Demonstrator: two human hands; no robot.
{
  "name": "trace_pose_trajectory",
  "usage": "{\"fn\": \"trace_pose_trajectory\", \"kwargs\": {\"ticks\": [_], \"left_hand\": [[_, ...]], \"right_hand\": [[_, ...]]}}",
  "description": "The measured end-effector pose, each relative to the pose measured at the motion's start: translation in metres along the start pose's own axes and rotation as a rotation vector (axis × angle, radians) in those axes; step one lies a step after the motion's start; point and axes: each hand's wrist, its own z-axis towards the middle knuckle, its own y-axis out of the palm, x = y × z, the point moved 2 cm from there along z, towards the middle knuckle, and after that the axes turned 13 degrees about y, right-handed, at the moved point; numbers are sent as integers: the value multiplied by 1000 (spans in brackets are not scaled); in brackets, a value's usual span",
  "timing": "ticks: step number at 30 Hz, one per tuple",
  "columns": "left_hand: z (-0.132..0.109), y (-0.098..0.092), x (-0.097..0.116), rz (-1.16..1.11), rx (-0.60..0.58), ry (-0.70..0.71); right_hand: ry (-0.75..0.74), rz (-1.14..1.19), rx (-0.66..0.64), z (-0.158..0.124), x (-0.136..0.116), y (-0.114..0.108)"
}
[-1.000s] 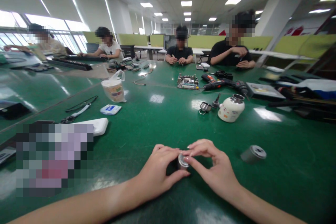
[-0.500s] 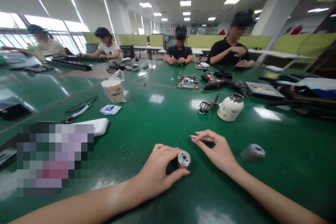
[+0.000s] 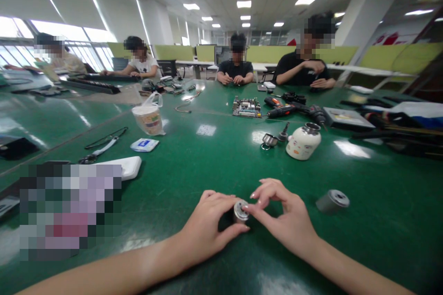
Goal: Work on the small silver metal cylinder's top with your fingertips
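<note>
My left hand (image 3: 211,223) is curled around a small silver metal cylinder (image 3: 241,212) standing upright on the green table, thumb on the near side and fingers on the far side. Holes show in the cylinder's flat top. Over that top, my right hand (image 3: 285,214) reaches in from the right, its thumb tip at the face and the index finger bent close to it. Whatever sits between those fingertips, if anything, is too small to make out. A second, similar metal cylinder (image 3: 332,201) stands to the right of my right hand.
Beyond my hands are a cream bottle (image 3: 303,142), its metal lid (image 3: 270,140), a circuit board (image 3: 247,107) and a power drill (image 3: 284,110). At left lie a tissue pack (image 3: 144,144), a bagged cup (image 3: 148,119) and a white box (image 3: 131,167). Several people sit across the table.
My right hand has moved left and down, bringing its fingertips from the air beside the cylinder to its top. My left hand keeps its hold on the cylinder.
</note>
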Motion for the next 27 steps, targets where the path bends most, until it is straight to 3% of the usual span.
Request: {"fn": "trace_pose_trajectory", "kwargs": {"ticks": [3, 9, 14, 18, 23, 27], "left_hand": [[2, -1, 1, -10, -17, -13], [1, 0, -1, -11, 1, 0], [1, 0, -1, -2, -12, -12], [2, -1, 2, 6, -25, -22], [0, -2, 2, 14, -12, -12], [0, -2, 1, 19, -15, -13]], "right_hand": [[9, 83, 67, 0, -1, -3], [90, 18, -116, -2, -3, 5], [44, 3, -38, 0, -4, 3], [148, -25, 38, 12, 18, -6], [296, -52, -80, 22, 56, -8], [306, -30, -108, 24, 61, -7]]}}
